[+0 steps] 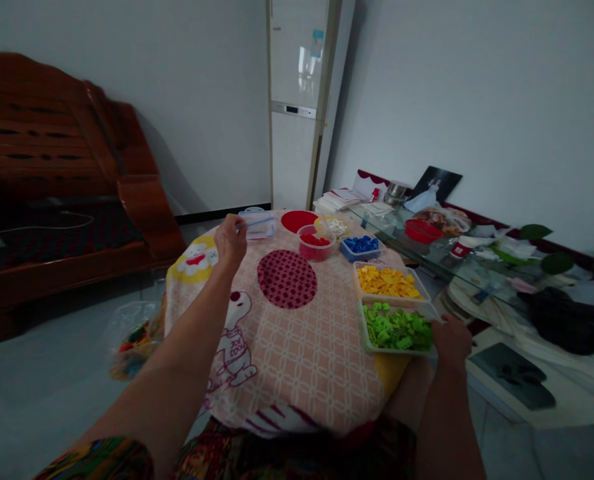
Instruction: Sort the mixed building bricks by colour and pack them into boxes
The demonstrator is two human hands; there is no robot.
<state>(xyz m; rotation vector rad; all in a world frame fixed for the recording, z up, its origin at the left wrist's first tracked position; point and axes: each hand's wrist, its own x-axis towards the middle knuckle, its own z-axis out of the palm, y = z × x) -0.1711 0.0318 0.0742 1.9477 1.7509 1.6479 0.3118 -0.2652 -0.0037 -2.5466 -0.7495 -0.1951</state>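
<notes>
On the round table's patterned cloth (321, 360), my left hand (232, 241) is closed at the near left edge of a clear lidded box (259, 227), fingers pinching its rim or something thin there. My right hand (451, 339) grips the right edge of a clear container holding green pieces (395, 328). Yellow pieces (387, 281) fill the container section just behind. Farther back are a blue tub of blue pieces (361, 245), a pink tub with red pieces (315, 241) and a yellow dish of white pieces (335, 228). A red round lid (299, 221) lies behind the pink tub.
A glass-topped stand (427, 257) on the right bears papers, a red bowl (423, 231) and a black bag (567, 321). A wooden bench (51, 173) is at left. A clear bag of colourful items (137, 343) sits on the floor beside the table.
</notes>
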